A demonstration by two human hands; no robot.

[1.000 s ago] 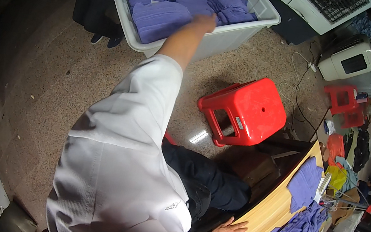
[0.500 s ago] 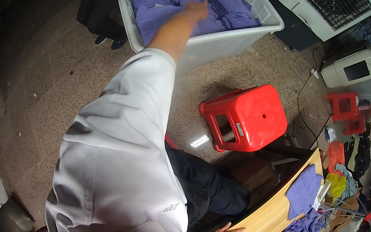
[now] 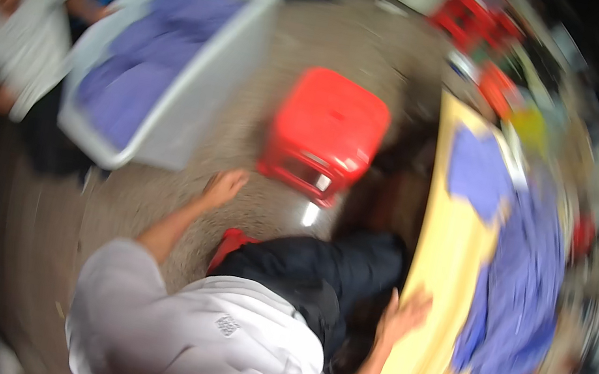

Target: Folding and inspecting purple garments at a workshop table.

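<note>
My left hand (image 3: 225, 188) is held over the floor beside the red stool (image 3: 333, 125). It is blurred; its fingers look loosely stretched and nothing shows in them. My right hand (image 3: 407, 318) lies on the near edge of the pale wooden table (image 3: 439, 268), fingers spread, holding nothing. Beyond it, a large heap of purple cloth (image 3: 518, 290) covers the far side of the table. A smaller purple cloth piece (image 3: 479, 170) lies flat toward the table's far end. Folded purple cloth (image 3: 154, 57) fills much of a white plastic bin (image 3: 198, 101) at the upper left.
Another person (image 3: 24, 46) in a white shirt stands at the bin's left side. Red stools (image 3: 465, 20) and mixed coloured items stand beyond the table's far end. Part of a red seat (image 3: 232, 243) shows by my leg.
My left hand has come out of the bin, back toward my body. The view has swung right, so the bin appears further left. My right hand stays at the table edge.
</note>
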